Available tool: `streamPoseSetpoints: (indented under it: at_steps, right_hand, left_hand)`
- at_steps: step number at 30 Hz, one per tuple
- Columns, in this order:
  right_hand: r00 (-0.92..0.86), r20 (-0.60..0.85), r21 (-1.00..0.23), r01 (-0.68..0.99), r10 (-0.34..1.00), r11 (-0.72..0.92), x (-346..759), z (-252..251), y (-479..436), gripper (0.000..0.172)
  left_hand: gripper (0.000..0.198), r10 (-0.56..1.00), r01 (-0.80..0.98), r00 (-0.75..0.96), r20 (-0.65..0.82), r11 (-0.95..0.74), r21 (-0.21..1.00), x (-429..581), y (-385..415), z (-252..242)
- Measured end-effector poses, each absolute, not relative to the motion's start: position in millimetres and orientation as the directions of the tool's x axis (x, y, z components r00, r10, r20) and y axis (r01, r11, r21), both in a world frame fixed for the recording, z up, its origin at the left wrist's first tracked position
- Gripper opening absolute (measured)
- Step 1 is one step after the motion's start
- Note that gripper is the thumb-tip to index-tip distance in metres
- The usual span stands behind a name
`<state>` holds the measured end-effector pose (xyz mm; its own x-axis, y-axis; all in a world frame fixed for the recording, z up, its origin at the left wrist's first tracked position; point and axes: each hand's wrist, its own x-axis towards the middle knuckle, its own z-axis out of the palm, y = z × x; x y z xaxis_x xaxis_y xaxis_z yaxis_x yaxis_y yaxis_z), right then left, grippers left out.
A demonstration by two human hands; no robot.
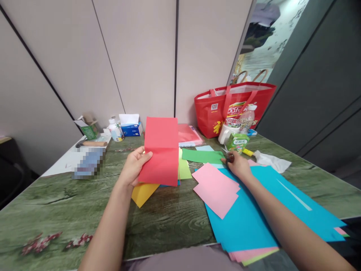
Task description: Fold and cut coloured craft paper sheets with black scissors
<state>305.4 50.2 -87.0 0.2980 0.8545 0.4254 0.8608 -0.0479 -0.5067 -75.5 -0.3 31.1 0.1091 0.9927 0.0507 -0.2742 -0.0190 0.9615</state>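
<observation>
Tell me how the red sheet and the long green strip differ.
The red sheet is held up in the left hand, while the green strip lies across light blue paper.
The red sheet looks broad; the green strip is narrow.
The red sheet has a crease across it; the green strip shows none.
Both look plain and unprinted.

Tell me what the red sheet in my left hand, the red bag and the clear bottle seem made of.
Red sheet: matte paper or thin card, creased across. Red bag: probably synthetic fabric, faint sheen, soft flat straps. Bottle: likely glossy plastic; the bag shows through.
</observation>
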Motion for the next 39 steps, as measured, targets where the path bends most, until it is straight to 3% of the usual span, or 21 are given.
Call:
streamPoseSetpoints:
  at_steps: [2, 4, 7, 8, 10, 14, 21, 28, 33, 39]
  right_hand:
    - [0.322, 0.430, -0.587, 0.810, 0.844, -0.010, 295.6, -71.3, 53.6, 0.031]
    - [0.358, 0.365, -0.826, 0.550, 0.860, 0.122, 275.6, -52.2, 58.0, 0.037]
    - [0.186, 0.279, -0.914, 0.353, 0.942, 0.201, 226.8, -30.2, 61.9, 0.040]
    - [0.024, 0.159, -0.984, 0.089, 0.987, 0.156, 208.4, -26.9, 61.9, 0.042]
    - [-0.235, 0.035, -0.964, -0.264, 0.971, -0.030, 175.4, -25.9, 60.1, 0.044]
    - [-0.215, 0.124, -0.897, -0.442, 0.969, 0.017, 145.0, -31.5, 55.2, 0.046]
    - [0.064, 0.246, -0.878, -0.408, 0.967, 0.251, 156.1, -28.3, 55.6, 0.042]
    - [0.188, 0.317, -0.917, -0.189, 0.929, 0.351, 161.0, -33.9, 59.0, 0.038]
    - [0.128, 0.366, -0.918, -0.115, 0.922, 0.380, 164.5, -28.6, 52.5, 0.036]
    - [0.151, 0.418, -0.904, -0.030, 0.896, 0.427, 163.5, -25.1, 49.0, 0.036]
  left_hand:
    - [0.032, 0.990, -0.259, 0.128, 0.059, -0.024, 0.966, -73.8, -1.0, 32.3]
    - [0.029, 0.985, -0.252, 0.149, 0.083, -0.043, 0.967, -69.9, -2.2, 35.4]
    - [0.030, 0.974, -0.269, 0.164, 0.154, -0.107, 0.957, -63.4, -3.8, 40.8]
    - [0.030, 0.971, -0.286, 0.147, 0.186, -0.139, 0.948, -62.3, -3.9, 41.8]
    - [0.031, 0.969, -0.315, 0.084, 0.233, -0.196, 0.929, -63.2, -3.3, 41.4]
    - [0.031, 0.982, -0.294, 0.039, 0.185, -0.166, 0.941, -74.2, -0.5, 33.1]
    - [0.036, 0.983, -0.252, 0.182, -0.023, 0.069, 0.965, -77.8, 6.1, 15.2]
    - [0.034, 0.995, -0.165, 0.096, -0.026, 0.041, 0.985, -84.4, 10.9, 10.1]
    - [0.033, 0.997, -0.228, 0.062, -0.052, 0.065, 0.971, -85.5, 10.3, 12.6]
    - [0.032, 0.998, -0.245, -0.058, 0.014, -0.028, 0.969, -81.7, 9.1, 15.1]
